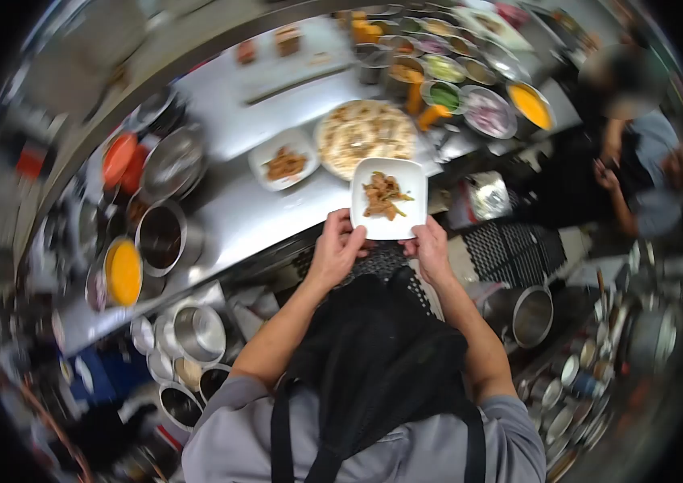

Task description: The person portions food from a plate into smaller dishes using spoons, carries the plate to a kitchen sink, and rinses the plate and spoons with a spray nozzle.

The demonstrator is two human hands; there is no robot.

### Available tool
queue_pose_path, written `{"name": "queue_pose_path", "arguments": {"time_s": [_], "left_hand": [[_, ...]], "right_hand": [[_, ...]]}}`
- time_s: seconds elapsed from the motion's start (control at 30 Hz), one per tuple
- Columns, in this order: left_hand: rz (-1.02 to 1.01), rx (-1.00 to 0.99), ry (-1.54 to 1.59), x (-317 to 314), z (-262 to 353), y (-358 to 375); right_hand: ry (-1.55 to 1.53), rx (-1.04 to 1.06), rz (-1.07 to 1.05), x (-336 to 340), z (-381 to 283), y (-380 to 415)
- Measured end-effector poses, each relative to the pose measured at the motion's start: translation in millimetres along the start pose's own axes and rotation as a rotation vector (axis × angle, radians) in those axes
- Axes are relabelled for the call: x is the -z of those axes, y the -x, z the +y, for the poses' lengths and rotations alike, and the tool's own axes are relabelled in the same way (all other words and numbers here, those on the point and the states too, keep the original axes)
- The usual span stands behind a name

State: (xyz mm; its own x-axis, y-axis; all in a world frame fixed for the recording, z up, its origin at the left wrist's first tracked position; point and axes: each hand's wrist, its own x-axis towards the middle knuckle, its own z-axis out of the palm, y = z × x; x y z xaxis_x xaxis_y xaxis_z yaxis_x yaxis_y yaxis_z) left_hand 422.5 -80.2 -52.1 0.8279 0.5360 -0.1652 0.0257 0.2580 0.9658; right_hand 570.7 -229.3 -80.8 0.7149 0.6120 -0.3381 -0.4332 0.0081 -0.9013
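A square white plate point(362, 225) with a small heap of brownish cooked food point(386, 196) on it is held in front of me, level, near the counter's edge. My left hand point(339, 245) grips its near left corner, thumb on the rim. At the near right corner, my right hand point(430, 248) is closed on the same plate. Just beyond lies a large round flatbread-like item point(366, 137) with pale and browned patches. To its left, a second white dish point(265, 173) with similar food point(285, 164) rests on the steel counter.
Pots with dark sauce point(162, 237) and orange liquid point(124, 272) stand at left. Several ingredient tubs, one with chopped onion point(487, 113), fill the back right. A cutting board point(297, 60) lies at the back. Another person point(647, 161) stands at right.
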Motion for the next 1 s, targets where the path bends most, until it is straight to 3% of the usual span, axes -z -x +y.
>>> {"name": "queue_pose_path", "arguments": {"time_s": [0.17, 0.23, 0.27, 0.43, 0.6, 0.77, 1.0], "left_hand": [[-0.207, 0.218, -0.100, -1.0, -35.7, -23.1], [-0.226, 0.319, -0.158, 3.1, -44.6, -28.2], [-0.228, 0.379, -0.170, 7.2, -48.5, -31.1], [0.228, 0.407, 0.009, 31.0, -74.6, -43.9], [0.532, 0.294, 0.113, 37.1, -95.2, -63.0], [0.753, 0.186, 0.162, 8.2, -118.3, -54.9], [0.952, 0.130, 0.171, -5.4, -156.4, -24.8]], "right_hand": [[-0.081, 0.070, 0.215, 101.5, -6.1, 2.1], [-0.066, 0.067, 0.451, 141.5, -5.1, -1.2], [-0.036, 0.109, 0.471, 172.9, 6.0, -9.8], [-0.025, 0.083, 0.711, 305.6, 16.2, -69.3], [0.038, 0.006, 0.837, 441.9, 33.4, -208.8], [-0.054, 0.006, 0.858, 517.8, 53.2, -344.7], [-0.099, -0.070, 0.850, 553.0, 64.6, -472.4]]}}
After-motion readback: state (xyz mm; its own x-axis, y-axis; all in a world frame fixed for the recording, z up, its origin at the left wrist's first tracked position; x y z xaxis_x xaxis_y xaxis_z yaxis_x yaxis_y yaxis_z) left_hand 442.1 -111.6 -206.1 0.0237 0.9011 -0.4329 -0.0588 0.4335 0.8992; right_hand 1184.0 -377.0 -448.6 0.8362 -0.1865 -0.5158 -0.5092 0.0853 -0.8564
